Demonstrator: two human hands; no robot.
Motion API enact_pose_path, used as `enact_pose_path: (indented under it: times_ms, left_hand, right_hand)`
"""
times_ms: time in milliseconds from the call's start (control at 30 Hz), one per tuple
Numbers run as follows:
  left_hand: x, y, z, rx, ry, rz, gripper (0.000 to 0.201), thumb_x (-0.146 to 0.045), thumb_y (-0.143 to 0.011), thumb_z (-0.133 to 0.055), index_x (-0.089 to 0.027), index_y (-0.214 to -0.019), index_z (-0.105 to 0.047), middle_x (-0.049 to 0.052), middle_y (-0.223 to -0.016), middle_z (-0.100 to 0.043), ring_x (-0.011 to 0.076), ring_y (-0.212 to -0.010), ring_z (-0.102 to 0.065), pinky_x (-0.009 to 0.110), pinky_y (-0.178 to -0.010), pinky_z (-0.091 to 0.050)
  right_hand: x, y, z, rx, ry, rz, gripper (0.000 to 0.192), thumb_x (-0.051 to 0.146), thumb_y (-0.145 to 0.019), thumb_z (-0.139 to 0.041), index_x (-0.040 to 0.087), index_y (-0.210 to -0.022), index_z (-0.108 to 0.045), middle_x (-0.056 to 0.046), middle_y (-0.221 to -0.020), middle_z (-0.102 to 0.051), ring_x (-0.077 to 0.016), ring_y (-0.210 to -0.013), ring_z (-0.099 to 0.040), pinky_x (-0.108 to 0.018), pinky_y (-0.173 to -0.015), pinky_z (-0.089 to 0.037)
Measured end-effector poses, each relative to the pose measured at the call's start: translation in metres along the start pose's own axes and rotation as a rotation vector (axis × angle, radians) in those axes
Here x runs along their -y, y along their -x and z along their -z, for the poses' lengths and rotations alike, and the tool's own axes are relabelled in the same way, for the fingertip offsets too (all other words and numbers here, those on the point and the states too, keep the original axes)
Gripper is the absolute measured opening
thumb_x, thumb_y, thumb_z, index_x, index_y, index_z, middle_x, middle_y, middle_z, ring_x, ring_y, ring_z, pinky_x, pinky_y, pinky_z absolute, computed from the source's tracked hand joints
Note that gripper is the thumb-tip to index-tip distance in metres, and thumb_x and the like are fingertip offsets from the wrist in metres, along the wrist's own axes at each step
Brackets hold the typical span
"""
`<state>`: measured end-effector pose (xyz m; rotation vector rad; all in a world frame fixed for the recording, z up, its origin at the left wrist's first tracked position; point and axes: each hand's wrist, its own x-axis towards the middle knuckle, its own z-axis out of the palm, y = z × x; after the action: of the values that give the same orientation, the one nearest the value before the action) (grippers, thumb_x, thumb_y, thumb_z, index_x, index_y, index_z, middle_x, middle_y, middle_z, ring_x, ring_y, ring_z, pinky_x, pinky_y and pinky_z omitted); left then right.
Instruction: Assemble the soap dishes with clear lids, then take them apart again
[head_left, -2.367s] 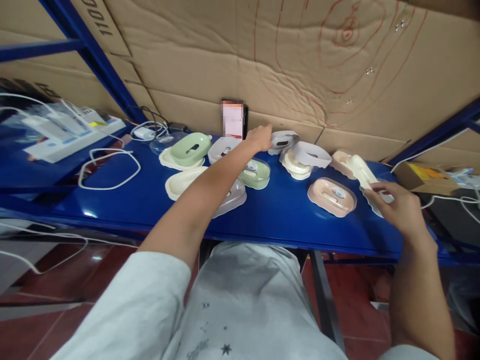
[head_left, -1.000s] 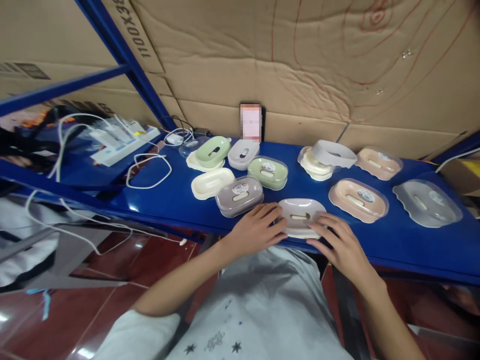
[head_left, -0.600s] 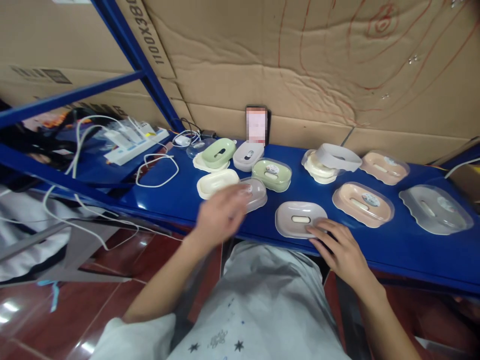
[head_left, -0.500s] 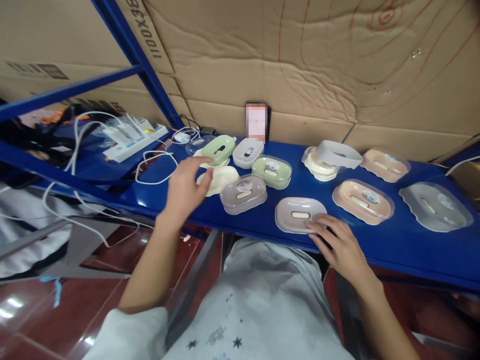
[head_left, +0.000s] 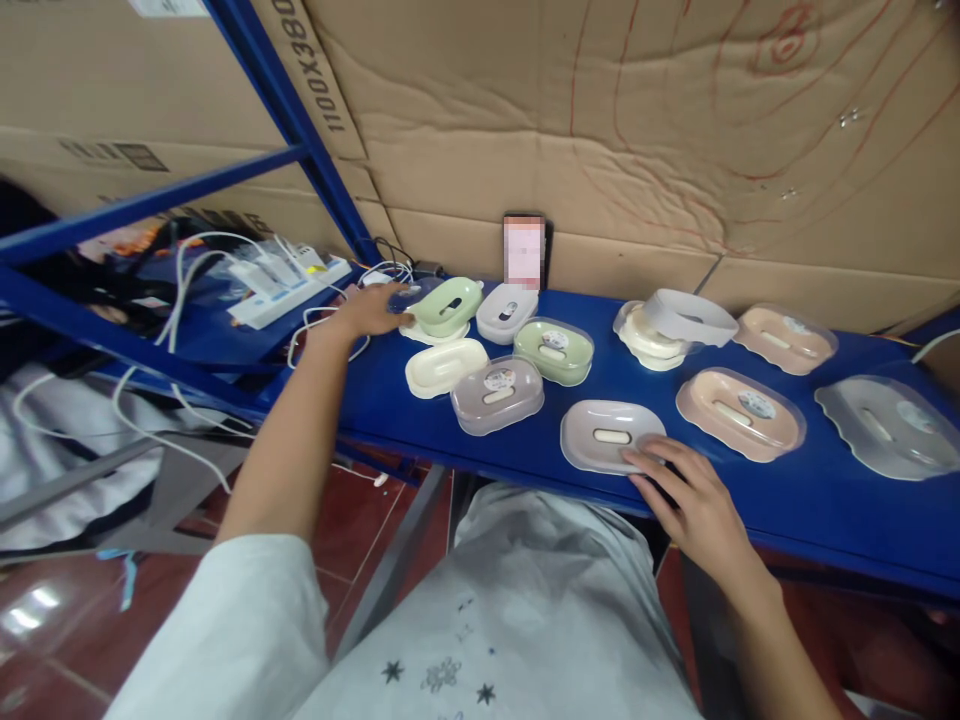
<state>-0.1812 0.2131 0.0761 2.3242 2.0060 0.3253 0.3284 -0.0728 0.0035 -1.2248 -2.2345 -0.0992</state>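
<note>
My left hand (head_left: 373, 309) is at the back left of the table, its fingers stretched out over the left edge of a clear lid (head_left: 426, 290). Thumb and fingers are apart, and whether they touch the lid is hard to make out. Right beside it, a green soap dish (head_left: 460, 312) sits on a cream piece (head_left: 442, 334). At the front edge, my right hand (head_left: 694, 505) has its fingers closed over the right end of an uncovered pale lilac soap dish (head_left: 581, 435), which lies flat and shows a light oval insert in a slot.
A cream dish (head_left: 442, 366), a lidded mauve soap dish (head_left: 480, 402), a lidded green one (head_left: 566, 365) and a pale one (head_left: 499, 325) stand centre-left. Several more, pink (head_left: 720, 415) and grey (head_left: 874, 440) among them, are rightward. A phone (head_left: 523, 250) leans behind; white cables (head_left: 180, 265) hang left.
My left hand has moved back and left, from above the cream dish to the clear lid. My right hand stays on the lilac dish. The view has shifted slightly.
</note>
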Motion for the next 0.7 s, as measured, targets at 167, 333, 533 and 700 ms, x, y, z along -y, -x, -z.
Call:
enact_pose_path:
  times_ms: [167,333,533,700]
  left_hand:
    - [0.000,-0.003,-0.010,-0.052,0.063,0.046,0.051,-0.039,-0.094,-0.074,-0.017,-0.140,-0.069,0.010,-0.142,-0.074,0.0322,-0.132,-0.067,0.049,-0.117,-0.049]
    - [-0.012,0.047,0.005,-0.350,0.183,0.094,0.060,-0.062,-0.108,-0.059,-0.015,-0.145,-0.062,0.007,-0.149,-0.068,0.0236,-0.124,-0.068,0.050,-0.116,-0.054]
    - [-0.127,0.156,0.012,-0.654,0.474,-0.287,0.048,-0.053,-0.103,-0.073,-0.023,-0.140,-0.065,0.005,-0.157,-0.063,0.0292,-0.148,-0.058,0.052,-0.122,-0.054]
    - [-0.231,0.201,-0.040,-0.299,0.537,-0.680,0.040,-0.029,-0.109,-0.064,-0.027,-0.149,-0.058,0.013,-0.166,-0.054,0.0288,-0.155,-0.053,0.052,-0.125,-0.052]
  right_hand:
    - [0.000,0.001,-0.001,0.001,0.003,-0.011,0.036,0.022,-0.106,-0.067,0.028,-0.142,-0.067,-0.009,-0.133,-0.070,-0.0276,-0.129,-0.066,-0.045,-0.108,-0.054]
    - [0.001,0.002,0.000,0.021,-0.003,-0.040,0.039,0.023,-0.107,-0.065,0.030,-0.145,-0.065,-0.009,-0.139,-0.070,-0.0287,-0.134,-0.065,-0.047,-0.111,-0.053]
    - [0.004,0.000,0.001,-0.088,-0.019,-0.107,0.084,0.030,-0.102,-0.073,0.034,-0.174,-0.029,-0.015,-0.173,-0.040,-0.0374,-0.159,-0.043,-0.058,-0.123,-0.048]
    - [0.001,-0.006,0.006,-0.183,-0.071,-0.101,0.100,0.033,-0.099,-0.078,0.041,-0.176,-0.016,-0.011,-0.185,-0.010,-0.0429,-0.165,-0.031,-0.068,-0.128,-0.040]
